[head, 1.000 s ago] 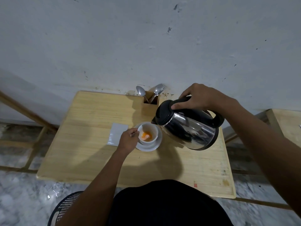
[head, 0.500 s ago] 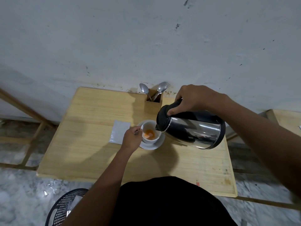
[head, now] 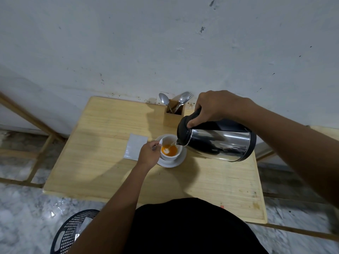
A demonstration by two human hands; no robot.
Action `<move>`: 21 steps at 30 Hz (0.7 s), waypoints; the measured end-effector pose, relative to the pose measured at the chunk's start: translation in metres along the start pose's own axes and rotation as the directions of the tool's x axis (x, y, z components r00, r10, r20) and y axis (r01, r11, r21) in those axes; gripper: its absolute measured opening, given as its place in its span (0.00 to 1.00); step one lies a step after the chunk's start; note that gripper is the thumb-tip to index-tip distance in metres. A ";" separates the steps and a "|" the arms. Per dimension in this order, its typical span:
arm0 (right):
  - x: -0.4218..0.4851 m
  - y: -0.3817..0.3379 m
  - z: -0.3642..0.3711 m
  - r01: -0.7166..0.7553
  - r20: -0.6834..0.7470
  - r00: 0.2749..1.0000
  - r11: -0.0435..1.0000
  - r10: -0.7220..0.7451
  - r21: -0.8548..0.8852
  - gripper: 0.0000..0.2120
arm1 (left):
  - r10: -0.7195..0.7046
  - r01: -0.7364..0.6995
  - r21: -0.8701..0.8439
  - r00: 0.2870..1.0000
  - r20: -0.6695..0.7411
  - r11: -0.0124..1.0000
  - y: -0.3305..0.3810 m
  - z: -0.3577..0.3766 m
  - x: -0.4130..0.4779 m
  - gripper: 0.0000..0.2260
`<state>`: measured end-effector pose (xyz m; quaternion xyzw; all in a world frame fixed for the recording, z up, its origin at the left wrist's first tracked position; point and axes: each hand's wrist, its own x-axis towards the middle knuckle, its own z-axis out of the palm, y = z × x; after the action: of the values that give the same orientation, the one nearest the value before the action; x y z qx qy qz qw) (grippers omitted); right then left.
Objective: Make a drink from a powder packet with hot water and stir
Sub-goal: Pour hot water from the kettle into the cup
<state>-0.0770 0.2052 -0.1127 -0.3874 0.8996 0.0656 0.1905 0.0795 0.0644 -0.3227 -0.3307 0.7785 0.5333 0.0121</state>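
Observation:
A white cup (head: 169, 156) stands on a white saucer (head: 181, 159) in the middle of the wooden table (head: 102, 169). Orange liquid with white foam (head: 169, 149) fills the cup's bottom. My right hand (head: 216, 107) grips the black handle of a steel kettle (head: 218, 142), tipped almost level, its spout over the cup's right rim with a thin stream of water running in. My left hand (head: 149, 154) is closed at the cup's left side, apparently on its handle, which is hidden. A white packet (head: 135, 149) lies flat just left of that hand.
A wooden holder (head: 173, 116) with spoons and a fork stands at the table's back edge against the wall. A black mesh basket (head: 73, 233) sits on the marble floor at the lower left. Another wooden surface (head: 328, 132) shows at the far right.
The kettle has tilted further and come lower and closer to the cup, and water now streams in. The orange pool in the cup has spread. My left hand stayed at the cup.

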 end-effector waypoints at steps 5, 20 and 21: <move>-0.003 0.000 -0.006 0.007 0.008 1.000 1.000 -0.007 -0.002 0.28 | -0.008 0.008 0.007 1.000 -0.011 1.000 0.001 0.001 0.000 0.14; -0.010 0.007 -0.023 -0.007 -0.011 1.000 1.000 0.007 0.004 0.29 | -0.011 0.011 0.021 1.000 -0.012 1.000 0.004 -0.001 -0.002 0.14; -0.010 0.008 -0.024 -0.006 -0.009 1.000 1.000 0.006 0.006 0.29 | -0.011 0.011 0.022 1.000 -0.013 1.000 0.005 -0.001 -0.002 0.14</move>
<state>-0.0831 0.2110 -0.0870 -0.3843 0.9019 0.0617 0.1874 0.0789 0.0660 -0.3176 -0.3382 0.7826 0.5224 0.0137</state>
